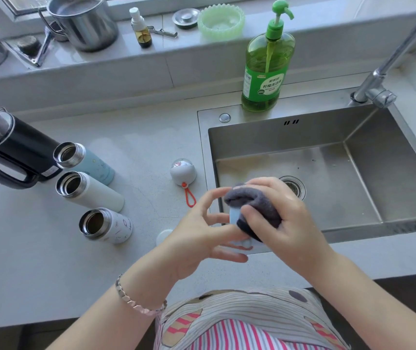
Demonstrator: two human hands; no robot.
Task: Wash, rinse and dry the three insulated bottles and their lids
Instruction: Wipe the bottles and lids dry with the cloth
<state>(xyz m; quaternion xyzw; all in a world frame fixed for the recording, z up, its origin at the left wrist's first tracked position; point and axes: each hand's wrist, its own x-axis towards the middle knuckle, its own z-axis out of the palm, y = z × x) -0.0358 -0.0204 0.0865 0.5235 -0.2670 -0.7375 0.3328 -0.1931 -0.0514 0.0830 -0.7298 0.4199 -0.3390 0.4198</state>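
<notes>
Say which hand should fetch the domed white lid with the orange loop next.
Probably the left hand: the domed white lid sits on the grey counter nearer it; the right hand grips the dark grey cloth.

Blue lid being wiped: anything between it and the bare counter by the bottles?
No real block for the blue lid. A white lid lies on the counter just left of the left hand, a domed lid farther back; bare counter lies between them and the bottles.
</notes>
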